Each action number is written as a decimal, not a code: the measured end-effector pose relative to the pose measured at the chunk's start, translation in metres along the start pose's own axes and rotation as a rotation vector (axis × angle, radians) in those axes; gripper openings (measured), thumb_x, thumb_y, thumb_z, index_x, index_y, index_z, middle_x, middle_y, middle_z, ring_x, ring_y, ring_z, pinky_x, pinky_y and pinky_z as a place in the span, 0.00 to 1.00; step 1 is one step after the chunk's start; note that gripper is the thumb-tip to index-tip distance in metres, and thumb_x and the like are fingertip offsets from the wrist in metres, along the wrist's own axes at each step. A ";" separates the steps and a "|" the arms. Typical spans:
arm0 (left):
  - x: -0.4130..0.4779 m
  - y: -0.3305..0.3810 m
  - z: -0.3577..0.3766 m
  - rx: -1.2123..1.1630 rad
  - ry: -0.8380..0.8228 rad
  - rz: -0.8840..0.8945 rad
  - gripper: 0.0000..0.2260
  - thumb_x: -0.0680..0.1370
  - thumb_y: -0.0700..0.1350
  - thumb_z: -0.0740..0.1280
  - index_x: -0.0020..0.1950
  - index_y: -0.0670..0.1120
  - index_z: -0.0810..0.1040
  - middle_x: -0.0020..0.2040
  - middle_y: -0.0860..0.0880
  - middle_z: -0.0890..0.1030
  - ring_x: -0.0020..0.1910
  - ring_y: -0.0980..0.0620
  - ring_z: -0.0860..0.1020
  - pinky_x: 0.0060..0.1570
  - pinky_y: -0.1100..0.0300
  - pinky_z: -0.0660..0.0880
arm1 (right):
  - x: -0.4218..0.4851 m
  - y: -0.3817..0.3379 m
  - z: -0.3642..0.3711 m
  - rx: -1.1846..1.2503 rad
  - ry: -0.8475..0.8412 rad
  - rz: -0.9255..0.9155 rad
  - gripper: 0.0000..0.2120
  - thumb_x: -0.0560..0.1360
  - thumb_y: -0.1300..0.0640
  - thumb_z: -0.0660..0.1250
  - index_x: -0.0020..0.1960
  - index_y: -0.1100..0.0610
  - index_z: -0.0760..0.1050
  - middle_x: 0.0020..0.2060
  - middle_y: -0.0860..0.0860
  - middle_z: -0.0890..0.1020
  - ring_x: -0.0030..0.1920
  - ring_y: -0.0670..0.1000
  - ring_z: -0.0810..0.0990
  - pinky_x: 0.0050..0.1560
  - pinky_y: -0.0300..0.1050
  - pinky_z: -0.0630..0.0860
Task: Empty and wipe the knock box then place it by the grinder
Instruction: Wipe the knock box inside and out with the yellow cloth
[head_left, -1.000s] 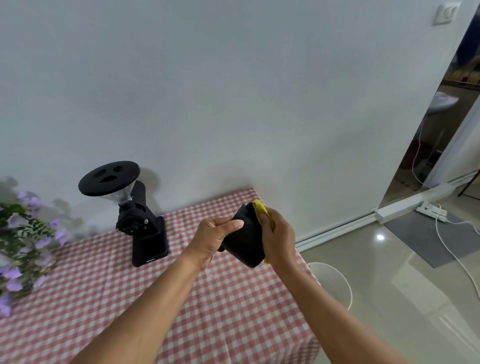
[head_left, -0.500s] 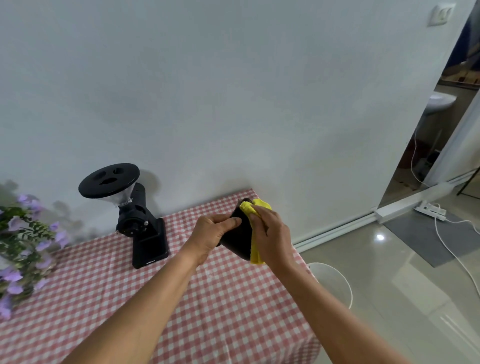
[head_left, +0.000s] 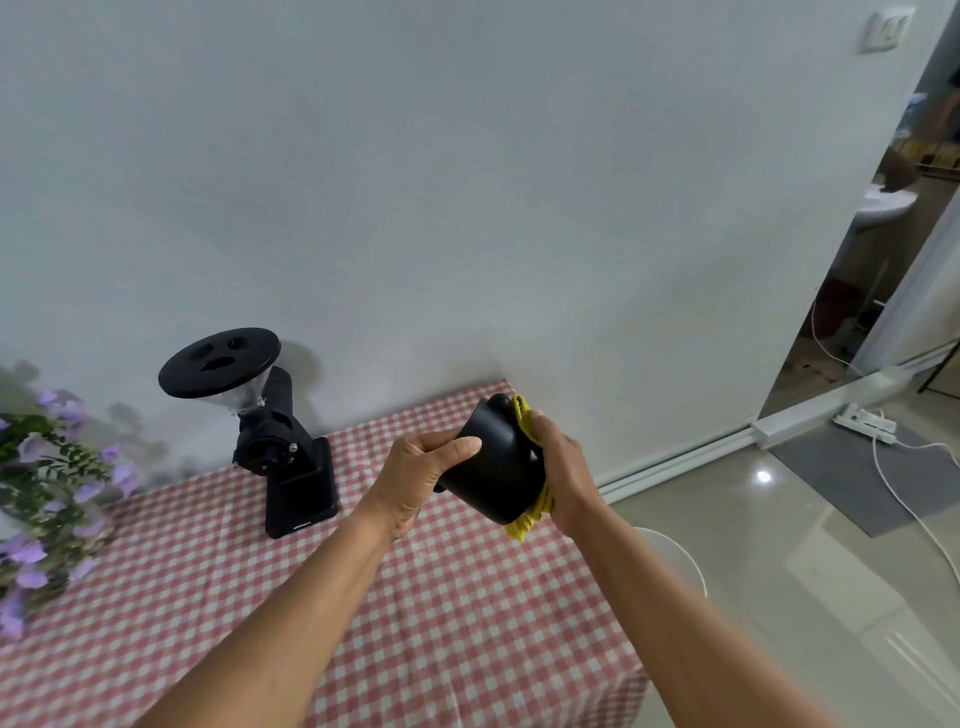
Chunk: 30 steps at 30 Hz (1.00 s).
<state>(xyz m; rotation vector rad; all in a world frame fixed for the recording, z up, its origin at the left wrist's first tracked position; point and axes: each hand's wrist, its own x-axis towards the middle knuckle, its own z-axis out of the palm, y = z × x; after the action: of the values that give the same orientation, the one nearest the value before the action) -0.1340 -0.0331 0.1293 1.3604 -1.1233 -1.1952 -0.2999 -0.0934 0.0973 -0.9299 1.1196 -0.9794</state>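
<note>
I hold the black knock box (head_left: 493, 467) tilted in the air above the right part of the table. My left hand (head_left: 421, 475) grips its left side, thumb across the wall. My right hand (head_left: 563, 475) presses a yellow cloth (head_left: 524, 421) against its right side; the cloth shows above and below my palm. The box's opening is turned away and hidden. The black coffee grinder (head_left: 280, 452) with a round lidded hopper stands on the table to the left, near the wall.
The table wears a red-and-white checked cloth (head_left: 363, 623). Purple flowers (head_left: 47, 493) stand at its left end. A white round bin (head_left: 670, 561) sits on the floor just right of the table. A power strip with white cable (head_left: 865, 423) lies by the doorway.
My right hand with the yellow cloth has rubbed down along the box's right side, and the box has tipped a little; the cloth now hangs out below my palm.
</note>
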 end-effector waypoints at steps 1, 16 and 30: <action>-0.001 0.000 0.000 0.001 -0.005 -0.002 0.04 0.74 0.46 0.74 0.45 0.48 0.87 0.48 0.43 0.87 0.47 0.50 0.84 0.39 0.62 0.77 | 0.000 0.000 0.000 0.014 0.001 0.003 0.16 0.77 0.42 0.64 0.50 0.53 0.82 0.44 0.56 0.86 0.43 0.58 0.86 0.42 0.51 0.82; 0.014 0.017 0.011 0.162 -0.032 0.005 0.10 0.78 0.47 0.71 0.55 0.43 0.85 0.51 0.44 0.87 0.55 0.45 0.83 0.61 0.51 0.79 | -0.009 0.029 0.008 -0.165 0.158 -0.560 0.14 0.82 0.46 0.59 0.65 0.43 0.77 0.62 0.44 0.74 0.65 0.41 0.72 0.68 0.43 0.69; 0.011 0.005 0.018 0.320 0.141 0.184 0.21 0.79 0.40 0.69 0.72 0.49 0.76 0.70 0.52 0.77 0.71 0.56 0.73 0.65 0.72 0.68 | -0.001 0.010 0.005 -0.314 0.158 -0.531 0.19 0.83 0.44 0.55 0.71 0.43 0.71 0.70 0.44 0.71 0.72 0.45 0.65 0.72 0.43 0.59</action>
<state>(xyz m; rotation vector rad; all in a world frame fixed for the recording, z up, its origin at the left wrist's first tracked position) -0.1507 -0.0461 0.1319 1.5171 -1.3456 -0.7974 -0.2935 -0.0891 0.0888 -1.4732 1.2068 -1.3460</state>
